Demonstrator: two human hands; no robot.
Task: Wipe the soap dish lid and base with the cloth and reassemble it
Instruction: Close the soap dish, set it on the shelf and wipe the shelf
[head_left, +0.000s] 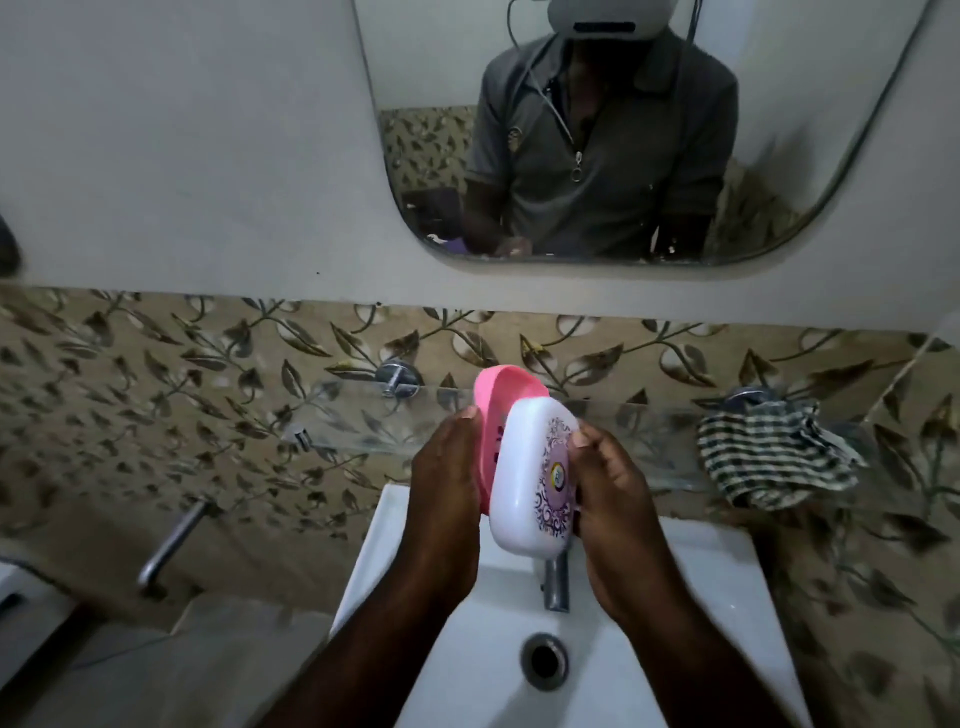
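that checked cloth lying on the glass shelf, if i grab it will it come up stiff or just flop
The checked cloth lies crumpled in soft folds with one edge drooping over the glass shelf, so it would most likely flop and hang. It looks thin, so probably light. With part already overhanging, a sideways nudge might slide it off the smooth glass.

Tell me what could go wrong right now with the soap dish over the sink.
Both parts are held only at the edges above the basin: the left hand on the pink base, the right hand on the white lid. A slip could drop either into the sink. The checked cloth hangs off the glass shelf and may slide off.
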